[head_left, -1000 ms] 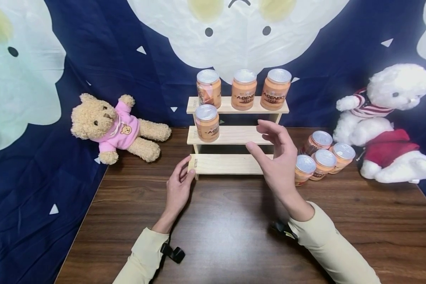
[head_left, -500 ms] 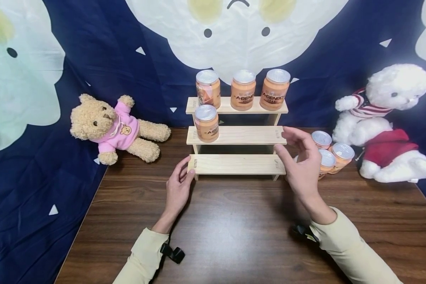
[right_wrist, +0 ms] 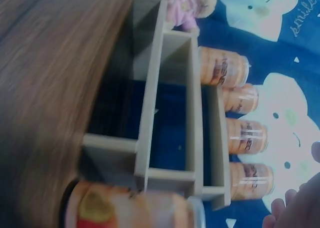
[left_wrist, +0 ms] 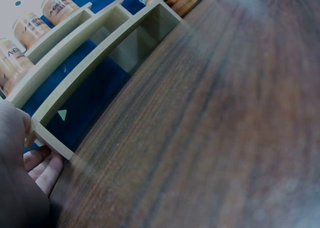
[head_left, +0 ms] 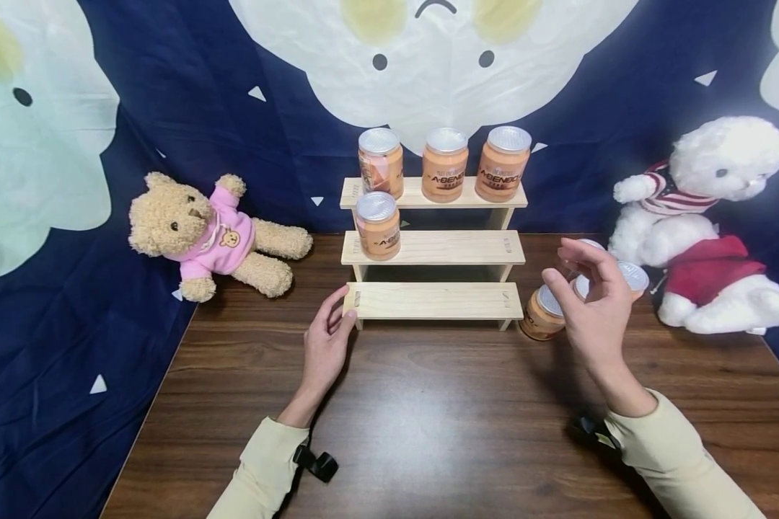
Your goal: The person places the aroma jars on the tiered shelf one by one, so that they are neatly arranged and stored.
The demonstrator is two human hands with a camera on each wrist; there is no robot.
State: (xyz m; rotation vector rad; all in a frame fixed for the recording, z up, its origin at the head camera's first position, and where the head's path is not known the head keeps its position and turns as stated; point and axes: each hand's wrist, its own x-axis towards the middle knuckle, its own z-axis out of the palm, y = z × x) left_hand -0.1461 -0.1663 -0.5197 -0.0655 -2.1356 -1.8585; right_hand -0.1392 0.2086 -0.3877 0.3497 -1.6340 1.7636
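Tabletop (head_left: 422, 404) — jar (head_left: 540, 321) below right fingers (head_left: 596, 258)

Loads of open counter (head_left: 402, 432) in front of the shelf stand (head_left: 431, 301), so a hand could come straight in at the bottom tier. Left hand (head_left: 324, 346) blocks the stand's left end. Middle tier's open right of its lone jar (head_left: 379, 234). Toward the counter's right edge, clustered jars (head_left: 542, 321) and the white bear (head_left: 714, 274) crowd things; can't really judge gaps behind the right hand (head_left: 597, 317).
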